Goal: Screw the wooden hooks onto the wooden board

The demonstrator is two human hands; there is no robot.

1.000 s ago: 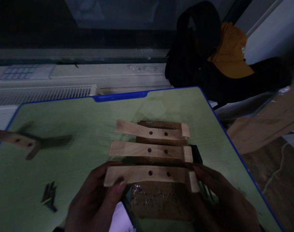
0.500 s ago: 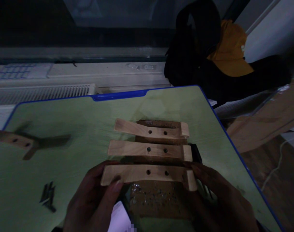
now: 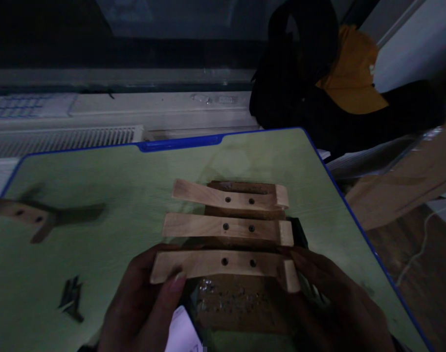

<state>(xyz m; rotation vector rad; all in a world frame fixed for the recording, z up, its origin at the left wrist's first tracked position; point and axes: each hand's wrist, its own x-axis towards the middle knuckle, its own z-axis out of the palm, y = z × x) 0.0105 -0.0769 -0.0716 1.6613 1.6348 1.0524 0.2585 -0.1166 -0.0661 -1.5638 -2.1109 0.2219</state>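
Note:
The nearest wooden hook [image 3: 204,264], a pale bar with two dark screw holes and a raised block at its right end, lies over a brown cardboard piece [image 3: 237,303]. My left hand [image 3: 145,298] is closed on its left end, thumb in front and fingers behind. At the right end my right hand [image 3: 333,288] grips beside the block, its lower fingers in shadow. Behind it are a second similar hook [image 3: 197,225] and a third hook [image 3: 204,193], side by side across the cardboard.
Several dark screws [image 3: 72,296] lie on the green tabletop [image 3: 127,195]. Another wooden hook [image 3: 28,212] is at the left edge. A lit phone-like screen [image 3: 182,330] sits below the cardboard. Beyond the blue-edged table are a black bag [image 3: 292,73] and an orange cap [image 3: 355,73].
Both hands keep the same grip on the nearest hook. The view has shifted very slightly; nothing else has visibly moved.

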